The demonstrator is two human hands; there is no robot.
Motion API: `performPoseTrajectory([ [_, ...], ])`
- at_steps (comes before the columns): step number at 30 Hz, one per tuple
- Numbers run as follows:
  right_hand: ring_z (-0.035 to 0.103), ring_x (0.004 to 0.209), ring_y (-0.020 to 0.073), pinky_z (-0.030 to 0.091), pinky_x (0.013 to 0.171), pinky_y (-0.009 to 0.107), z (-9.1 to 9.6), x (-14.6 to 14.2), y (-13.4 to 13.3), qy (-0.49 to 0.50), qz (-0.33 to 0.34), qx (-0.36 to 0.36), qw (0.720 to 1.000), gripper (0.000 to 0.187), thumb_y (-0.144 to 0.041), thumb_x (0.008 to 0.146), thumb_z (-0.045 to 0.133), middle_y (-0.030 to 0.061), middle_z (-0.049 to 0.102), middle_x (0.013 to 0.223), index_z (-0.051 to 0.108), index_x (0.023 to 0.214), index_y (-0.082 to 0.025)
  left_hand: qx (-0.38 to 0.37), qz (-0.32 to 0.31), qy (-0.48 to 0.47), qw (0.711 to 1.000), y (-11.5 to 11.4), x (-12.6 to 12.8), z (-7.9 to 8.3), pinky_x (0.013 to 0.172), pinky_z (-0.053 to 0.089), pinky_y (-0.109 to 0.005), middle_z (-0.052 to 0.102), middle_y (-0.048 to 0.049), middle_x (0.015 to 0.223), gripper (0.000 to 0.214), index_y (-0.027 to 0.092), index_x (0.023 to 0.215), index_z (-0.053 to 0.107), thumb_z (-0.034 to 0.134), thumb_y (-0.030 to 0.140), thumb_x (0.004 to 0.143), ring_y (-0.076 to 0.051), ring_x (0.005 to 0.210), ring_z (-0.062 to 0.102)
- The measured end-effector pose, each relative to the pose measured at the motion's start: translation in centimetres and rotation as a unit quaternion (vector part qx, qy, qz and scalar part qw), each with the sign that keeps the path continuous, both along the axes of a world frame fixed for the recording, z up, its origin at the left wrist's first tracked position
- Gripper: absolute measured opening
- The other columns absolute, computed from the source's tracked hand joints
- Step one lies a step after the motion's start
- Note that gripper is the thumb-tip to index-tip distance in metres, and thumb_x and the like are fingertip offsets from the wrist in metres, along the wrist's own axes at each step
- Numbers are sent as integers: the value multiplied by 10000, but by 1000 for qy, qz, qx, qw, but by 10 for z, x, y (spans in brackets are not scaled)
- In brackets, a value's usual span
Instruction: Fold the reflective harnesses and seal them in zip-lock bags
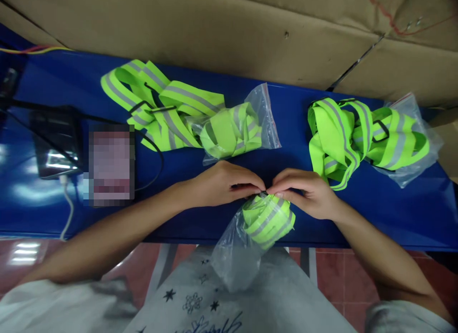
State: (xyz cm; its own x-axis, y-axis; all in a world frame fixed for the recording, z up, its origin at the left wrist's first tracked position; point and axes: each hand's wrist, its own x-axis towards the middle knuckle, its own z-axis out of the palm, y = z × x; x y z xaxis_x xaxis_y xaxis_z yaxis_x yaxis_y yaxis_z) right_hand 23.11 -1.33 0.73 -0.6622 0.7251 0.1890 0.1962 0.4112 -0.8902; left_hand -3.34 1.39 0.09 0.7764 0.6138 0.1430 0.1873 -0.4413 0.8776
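Observation:
Near the front edge of the table, a fluorescent yellow-green reflective strap (270, 221) with grey stripes is bundled up. A clear plastic bag (234, 256) hangs beside and partly over this bundle, down past the table edge. My left hand (229, 182) pinches at a small black piece at the top of the bundle; it looks like a buckle, mostly hidden by fingertips. From the other side my right hand (309, 190) pinches the same spot, thumb and forefinger closed on the strap's edge. The two hands' fingertips nearly meet there.
Behind my hands lie more reflective straps (179, 97), one bundle (232, 130) in a zip bag. Others (336, 137) lie at right on another plastic bag (434, 142). At left are a black device (55, 142), cables and a blurred-out object (110, 163). Cardboard (250, 32) borders the blue table (214, 228).

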Motion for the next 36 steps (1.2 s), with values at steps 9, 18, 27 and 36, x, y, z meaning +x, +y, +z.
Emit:
performPoseTrajectory([
  [9, 705, 908, 123, 576, 804, 256, -16, -5, 1, -12, -7, 2, 1000, 162, -167, 995, 600, 66, 733, 981, 748, 1060, -177, 235, 22, 24, 972, -21, 12, -10, 614, 481, -207, 736, 37, 751, 147, 196, 847, 675, 565, 158, 936, -92, 628, 655],
  [18, 713, 1009, 145, 569, 886, 253, 2, -6, -7, -56, 5, -24, 998, 240, -267, 968, 668, 82, 730, 1101, 658, 1186, -167, 278, 56, 18, 959, -26, 19, -14, 592, 453, -232, 671, 43, 679, 145, 207, 779, 645, 554, 132, 863, -101, 587, 589],
  [27, 609, 1280, 233, 547, 1063, 355, 24, 11, -13, -228, 51, 17, 972, 632, -544, 879, 740, 127, 594, 1355, 511, 1352, -192, 88, 32, -10, 996, -24, 15, -7, 602, 472, -178, 692, 23, 781, 75, 165, 908, 667, 616, 133, 863, -69, 633, 621],
  [36, 682, 1090, 188, 571, 929, 304, 29, 13, -19, -242, 53, -36, 968, 344, -421, 963, 669, 84, 589, 1286, 576, 1236, -234, 16, -28, -30, 999, -15, 11, -7, 783, 574, -181, 778, -31, 985, 127, 159, 1048, 749, 640, 167, 982, -101, 858, 746],
])
